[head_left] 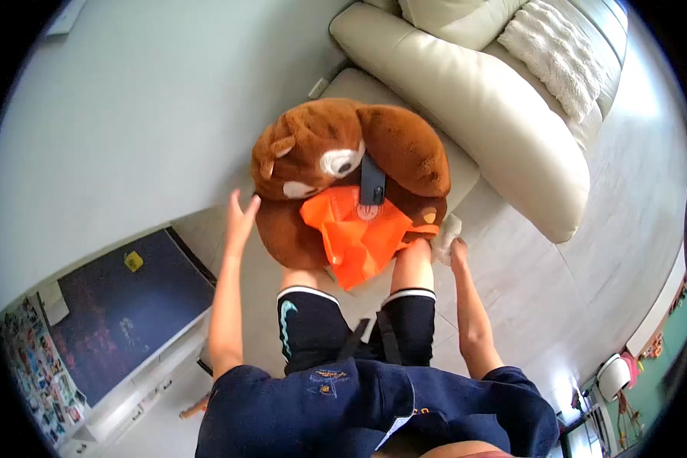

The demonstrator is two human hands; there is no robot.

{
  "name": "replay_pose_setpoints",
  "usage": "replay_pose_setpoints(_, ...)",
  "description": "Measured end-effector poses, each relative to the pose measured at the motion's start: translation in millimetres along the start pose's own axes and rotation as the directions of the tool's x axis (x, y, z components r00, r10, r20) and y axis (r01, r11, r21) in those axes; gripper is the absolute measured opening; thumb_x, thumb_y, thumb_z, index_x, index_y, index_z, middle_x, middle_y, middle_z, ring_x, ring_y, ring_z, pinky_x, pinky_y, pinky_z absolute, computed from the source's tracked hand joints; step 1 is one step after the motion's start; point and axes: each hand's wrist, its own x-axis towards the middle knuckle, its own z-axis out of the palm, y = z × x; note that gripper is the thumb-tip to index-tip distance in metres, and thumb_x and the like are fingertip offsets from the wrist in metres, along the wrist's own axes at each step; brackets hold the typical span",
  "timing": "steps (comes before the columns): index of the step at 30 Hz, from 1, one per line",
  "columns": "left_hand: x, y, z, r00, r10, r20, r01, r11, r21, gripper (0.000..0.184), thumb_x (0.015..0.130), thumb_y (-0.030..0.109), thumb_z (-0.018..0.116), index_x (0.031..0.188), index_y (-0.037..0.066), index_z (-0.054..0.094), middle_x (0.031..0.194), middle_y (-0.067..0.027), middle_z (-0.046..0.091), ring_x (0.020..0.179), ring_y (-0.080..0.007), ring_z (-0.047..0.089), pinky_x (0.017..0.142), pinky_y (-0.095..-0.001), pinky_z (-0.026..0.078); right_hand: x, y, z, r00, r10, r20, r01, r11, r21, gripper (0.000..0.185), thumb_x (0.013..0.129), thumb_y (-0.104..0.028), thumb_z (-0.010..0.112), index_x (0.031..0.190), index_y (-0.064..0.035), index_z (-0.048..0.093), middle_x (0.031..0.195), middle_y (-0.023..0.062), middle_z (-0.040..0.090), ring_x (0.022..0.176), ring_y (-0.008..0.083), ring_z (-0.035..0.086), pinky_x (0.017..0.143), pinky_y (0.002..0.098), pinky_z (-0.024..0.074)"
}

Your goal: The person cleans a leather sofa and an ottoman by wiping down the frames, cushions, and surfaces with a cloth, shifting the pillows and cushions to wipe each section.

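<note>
A large brown plush bear cushion (pixel 313 137) sits in front of my legs. On it lies an orange bag (pixel 359 233) with a round printed mark. A dark phone (pixel 372 182) rests on the plush, its lower end over the orange bag's top edge. My left hand (pixel 241 217) is beside the plush's left side, fingers spread and holding nothing; I cannot tell whether it touches the fur. Low on the other side, my right hand (pixel 458 250) is closed on a white crumpled thing (pixel 447 235), perhaps tissue or thin plastic.
A cream leather sofa (pixel 466 122) with a fluffy white cushion (pixel 553 57) stands at the upper right. To the left runs a pale wall (pixel 145 107). A low cabinet with a dark top (pixel 130 305) is at the lower left. Light tile floor (pixel 511 282) extends right.
</note>
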Motion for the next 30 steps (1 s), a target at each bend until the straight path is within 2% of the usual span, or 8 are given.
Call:
replay_pose_setpoints(2,-64,-14,21,0.967,-0.155,0.201,0.206,0.944,-0.260,0.081,0.086,0.041,0.071,0.142,-0.006,0.034,0.145,-0.0271,0.038,0.136,-0.0360,0.037,0.112,-0.0440,0.030,-37,-16,0,1.000,0.008,-0.001,-0.008,1.000,0.003,0.031,0.086,-0.023,0.046,0.096,0.0007,0.064,0.073,0.0058,0.057,0.064,0.0139,0.049,0.056,0.0324,0.0401)
replay_pose_setpoints(6,-145,-67,82,0.947,-0.182,0.265,0.215,0.972,-0.100,0.120,0.077,0.038,0.080,0.152,-0.003,-0.004,0.156,-0.0265,0.016,0.143,-0.0365,0.024,0.117,-0.0438,0.022,-52,-33,-12,0.975,-0.120,-0.185,0.083,0.977,-0.199,0.039,0.090,-0.031,0.053,0.111,0.0005,0.065,0.100,0.0175,0.070,0.096,0.0305,0.065,0.085,0.0402,0.0485)
replay_pose_setpoints(11,-92,-58,110,0.963,-0.263,-0.064,0.175,0.786,-0.593,0.087,0.077,0.029,0.082,0.139,-0.007,0.033,0.145,-0.0217,0.040,0.127,-0.0287,0.046,0.104,-0.0396,0.039,-117,-240,24,0.556,-0.830,0.052,0.670,0.409,-0.620,0.080,0.082,-0.048,0.073,0.141,-0.0034,0.043,0.131,0.0211,0.057,0.120,0.0369,0.055,0.097,0.0430,0.0466)
replay_pose_setpoints(15,-60,-80,137,0.911,-0.412,-0.016,0.340,0.773,-0.536,0.073,0.079,0.026,0.080,0.134,-0.005,0.041,0.136,-0.0135,0.049,0.121,-0.0242,0.049,0.103,-0.0379,0.039,-99,-320,104,0.683,-0.559,0.470,0.676,0.241,-0.696,0.107,0.071,-0.056,0.079,0.147,-0.0013,0.027,0.116,0.0250,0.064,0.106,0.0409,0.062,0.088,0.0454,0.0505)
replay_pose_setpoints(18,-70,-58,134,0.780,-0.564,0.271,0.584,0.502,-0.639,0.054,0.077,0.019,0.079,0.120,-0.004,0.056,0.123,-0.0108,0.058,0.110,-0.0220,0.055,0.098,-0.0379,0.043,-53,-299,145,0.733,-0.431,0.527,0.621,0.108,-0.776,0.096,0.072,-0.051,0.080,0.140,0.0012,0.036,0.106,0.0253,0.066,0.100,0.0437,0.063,0.085,0.0465,0.0509)
replay_pose_setpoints(22,-98,-43,110,0.843,-0.471,0.260,0.354,0.123,-0.927,0.051,0.075,0.005,0.077,0.121,-0.006,0.056,0.119,-0.0133,0.061,0.106,-0.0233,0.059,0.093,-0.0373,0.048,-62,-278,151,0.633,-0.525,0.568,0.735,0.179,-0.654,0.057,0.077,-0.035,0.078,0.111,0.0063,0.059,0.101,0.0278,0.066,0.100,0.0425,0.063,0.085,0.0454,0.0501)
replay_pose_setpoints(24,-141,2,41,0.892,-0.417,0.173,0.304,0.271,-0.913,0.058,0.076,0.003,0.075,0.128,-0.004,0.052,0.126,-0.0128,0.058,0.113,-0.0233,0.056,0.099,-0.0361,0.044,-137,-274,140,0.493,-0.688,0.533,0.864,0.313,-0.395,0.039,0.081,-0.022,0.073,0.110,0.0012,0.062,0.098,0.0252,0.067,0.096,0.0382,0.065,0.083,0.0454,0.0509)
replay_pose_setpoints(30,-181,133,-97,0.956,-0.282,0.077,0.186,0.381,-0.906,0.060,0.076,0.001,0.069,0.133,-0.004,0.047,0.128,-0.0127,0.057,0.116,-0.0242,0.056,0.103,-0.0368,0.042,-290,-395,22,0.609,-0.686,0.398,0.787,0.461,-0.411,0.034,0.082,-0.009,0.071,0.111,0.0052,0.061,0.096,0.0180,0.070,0.086,0.0181,0.064,0.080,0.0373,0.0515)
